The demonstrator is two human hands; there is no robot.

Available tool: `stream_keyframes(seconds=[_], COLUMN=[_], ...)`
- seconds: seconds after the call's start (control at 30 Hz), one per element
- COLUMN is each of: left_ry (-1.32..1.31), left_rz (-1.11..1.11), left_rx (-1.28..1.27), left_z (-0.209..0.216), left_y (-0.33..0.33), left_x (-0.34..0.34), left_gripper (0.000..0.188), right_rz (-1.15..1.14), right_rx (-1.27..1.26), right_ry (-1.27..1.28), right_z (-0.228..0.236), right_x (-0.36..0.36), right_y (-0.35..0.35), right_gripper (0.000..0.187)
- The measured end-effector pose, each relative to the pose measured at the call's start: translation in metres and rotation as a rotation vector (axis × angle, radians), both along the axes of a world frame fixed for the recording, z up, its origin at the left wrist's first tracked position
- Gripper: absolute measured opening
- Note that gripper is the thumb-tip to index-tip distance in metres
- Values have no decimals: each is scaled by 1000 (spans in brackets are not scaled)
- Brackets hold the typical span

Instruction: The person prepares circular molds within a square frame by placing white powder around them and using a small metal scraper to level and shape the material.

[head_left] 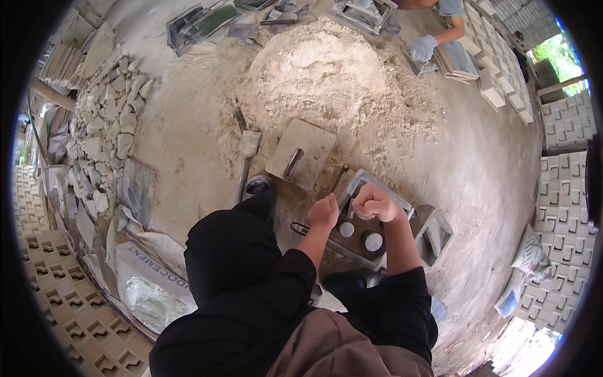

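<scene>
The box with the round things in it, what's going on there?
The left hand and right hand are both curled into fists at the box, with round pieces showing inside it. I can't see whether either fist holds anything. Just beyond lie a flat board with a handle and a heap of pale powder. A co-worker's gloved hand is by some stacked slabs.

The dusty floor (pixel 182 157) carries a pale powder heap (pixel 320 69) and broken chunks (pixel 95 149).
</scene>
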State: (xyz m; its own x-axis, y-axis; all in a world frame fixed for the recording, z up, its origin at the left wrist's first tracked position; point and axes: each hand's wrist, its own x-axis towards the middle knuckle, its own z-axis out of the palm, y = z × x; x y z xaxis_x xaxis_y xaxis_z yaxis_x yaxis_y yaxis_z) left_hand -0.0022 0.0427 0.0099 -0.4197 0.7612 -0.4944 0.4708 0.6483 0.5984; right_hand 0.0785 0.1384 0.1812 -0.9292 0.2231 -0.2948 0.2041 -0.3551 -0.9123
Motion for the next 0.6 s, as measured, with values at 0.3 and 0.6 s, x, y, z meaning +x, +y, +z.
stream_keyframes(seconds=[0.3, 0.6], left_ry=[30, 15], left_rz=[-7, 19], left_rx=[24, 29], left_z=[-5, -9], left_y=[-3, -3], left_x=[1, 1], left_gripper=[47, 47], right_rz=[-355, -466], right_rx=[116, 189], right_ry=[94, 112], right_z=[-12, -16], right_x=[5, -3], right_y=[-18, -28], right_gripper=[23, 22])
